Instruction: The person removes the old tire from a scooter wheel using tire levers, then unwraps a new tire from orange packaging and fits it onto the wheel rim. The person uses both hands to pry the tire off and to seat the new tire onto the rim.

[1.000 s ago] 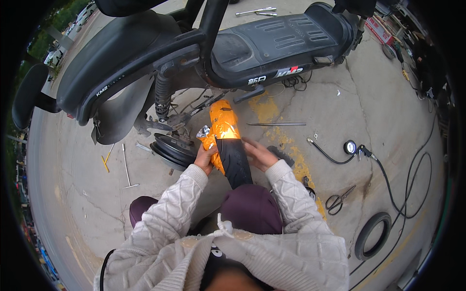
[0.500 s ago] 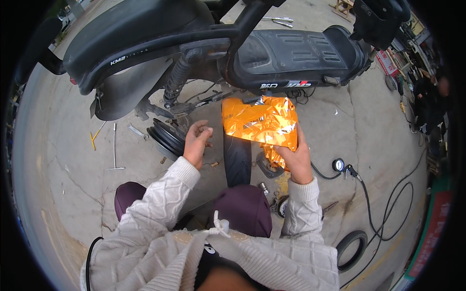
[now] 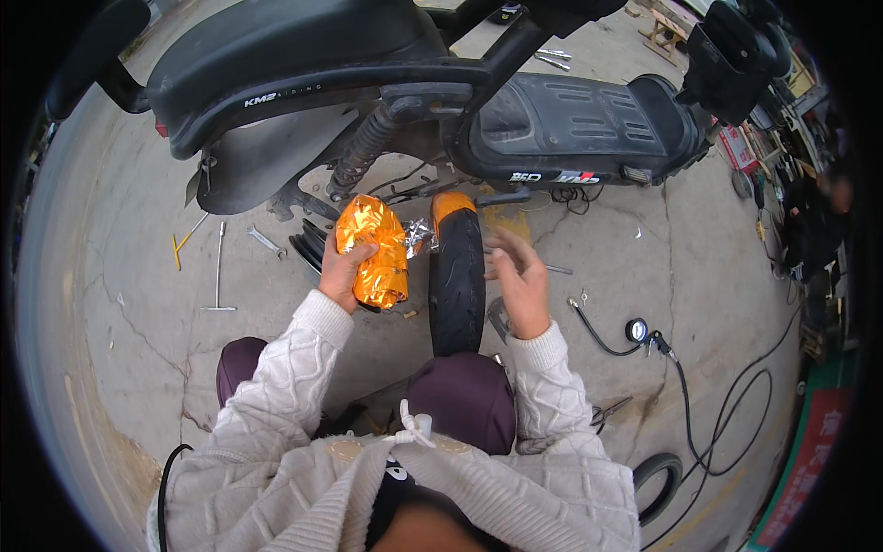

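My left hand (image 3: 343, 271) grips a crumpled bundle of shiny orange foil wrap (image 3: 375, 258), its silvery inside showing at the right. A black tyre (image 3: 457, 285) stands upright in front of my knees, with orange wrap still around its top, left of my right hand. My right hand (image 3: 520, 285) is open and holds nothing, its fingers spread beside the tyre. Behind the bundle, a black wheel rim (image 3: 308, 247) is partly hidden.
A black electric scooter (image 3: 575, 129) spans the upper view. Tools like a T-wrench (image 3: 220, 267) and spanner (image 3: 268, 241) lie left. An air hose with gauge (image 3: 636, 330), scissors (image 3: 613, 409) and another tyre (image 3: 655, 488) lie right. A person (image 3: 819, 212) is at far right.
The foil has been pulled off most of the tyre and has moved leftward into my left hand, uncovering black tread. My right hand has released the foil and opened.
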Demonstrator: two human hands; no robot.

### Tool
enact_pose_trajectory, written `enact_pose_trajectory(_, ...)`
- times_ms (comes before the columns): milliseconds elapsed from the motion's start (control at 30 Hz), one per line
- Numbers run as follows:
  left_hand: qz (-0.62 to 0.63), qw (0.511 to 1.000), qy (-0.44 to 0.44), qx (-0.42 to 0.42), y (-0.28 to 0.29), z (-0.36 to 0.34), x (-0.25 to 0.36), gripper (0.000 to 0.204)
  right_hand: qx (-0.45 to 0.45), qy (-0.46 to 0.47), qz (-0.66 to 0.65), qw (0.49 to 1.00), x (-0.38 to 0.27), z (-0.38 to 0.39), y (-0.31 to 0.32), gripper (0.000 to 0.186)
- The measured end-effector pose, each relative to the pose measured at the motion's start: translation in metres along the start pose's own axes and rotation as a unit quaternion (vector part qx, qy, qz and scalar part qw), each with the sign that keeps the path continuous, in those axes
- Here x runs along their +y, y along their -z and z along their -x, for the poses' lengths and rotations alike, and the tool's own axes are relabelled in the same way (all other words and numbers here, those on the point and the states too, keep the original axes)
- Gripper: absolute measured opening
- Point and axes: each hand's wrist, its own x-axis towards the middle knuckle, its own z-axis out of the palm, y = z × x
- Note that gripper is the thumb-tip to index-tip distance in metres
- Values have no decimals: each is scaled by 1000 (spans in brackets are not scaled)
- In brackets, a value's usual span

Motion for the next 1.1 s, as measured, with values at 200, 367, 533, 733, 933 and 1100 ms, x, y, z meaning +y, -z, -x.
enact_pose_trajectory(200,-87,991,100,9,-13,8,-81,81,-34,-371,-253,893,91,26,5,50)
enact_pose_trajectory(367,-153,980,125,10,-17,-2,-115,80,-92,-435,-364,818,128,36,-1,41)
enact_pose_trajectory(533,-192,967,124,-112,-15,-28,-174,76,-16,-392,-285,875,160,25,-8,46)
enact_pose_trajectory(733,-170,960,224,14,-17,-22,-159,57,201,-193,-30,960,102,25,43,75)
enact_pose_trajectory(933,-190,956,-169,-147,-58,4,-39,61,192,210,541,791,-1,-8,44,62)
enact_pose_trajectory(1100,-271,953,-103,-93,-87,-11,-21,74,176,117,430,878,-1,-3,9,56)
